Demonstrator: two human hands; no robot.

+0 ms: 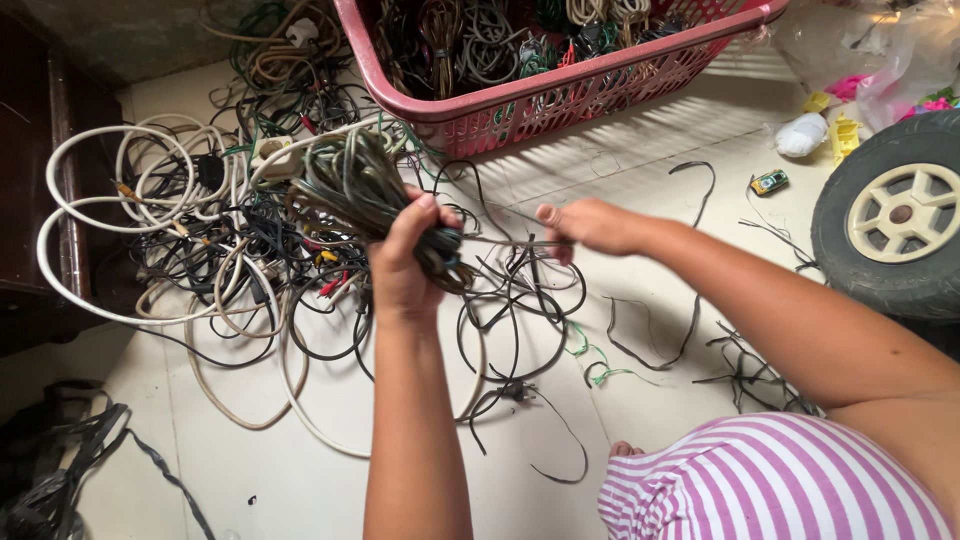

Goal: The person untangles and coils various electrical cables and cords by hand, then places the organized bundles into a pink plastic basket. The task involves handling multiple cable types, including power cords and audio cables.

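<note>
Both grips closed: left hand (400, 262) clutches a coiled cable bundle (352, 190); right hand (590, 225) pinches (seemingly) its loose end.

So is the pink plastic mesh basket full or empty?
Full: the pink plastic mesh basket holds coiled cables heaped up to its rim.

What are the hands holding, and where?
The left hand grips a coiled bundle of cable at one end of its loops. The right hand pinches its loose end.
</note>
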